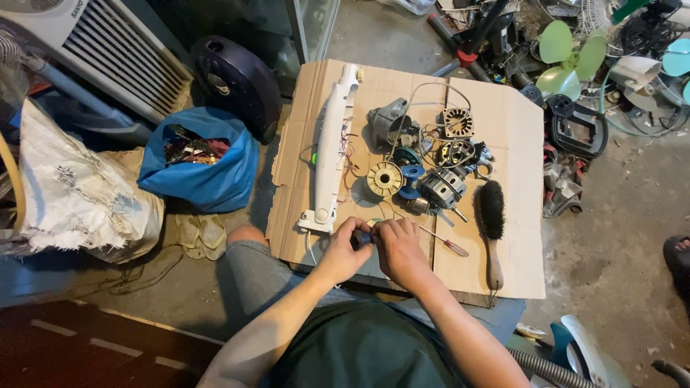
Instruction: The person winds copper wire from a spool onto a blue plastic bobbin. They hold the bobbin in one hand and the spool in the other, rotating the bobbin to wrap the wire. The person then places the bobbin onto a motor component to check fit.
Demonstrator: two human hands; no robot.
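Note:
My left hand (345, 250) and my right hand (399, 248) meet over the near edge of a cardboard sheet (517, 136). Both pinch a small blue part (364, 236) between the fingertips; most of it is hidden. Just beyond the hands lie a long white plastic housing (334, 136) with loose wires, a cream spool (384, 179), a blue spool (411, 174) and a cluster of motor parts (445, 179). A screwdriver with a red handle (449, 246) lies right of my right hand. A black brush (492, 215) rests farther right.
A blue bag of scrap (201, 162) and a white sack (79, 194) sit on the floor at left, by a dark round casing (237, 79). Fan blades (568, 54), cables and black parts crowd the top right. Another person's foot (679, 255) shows at the right edge.

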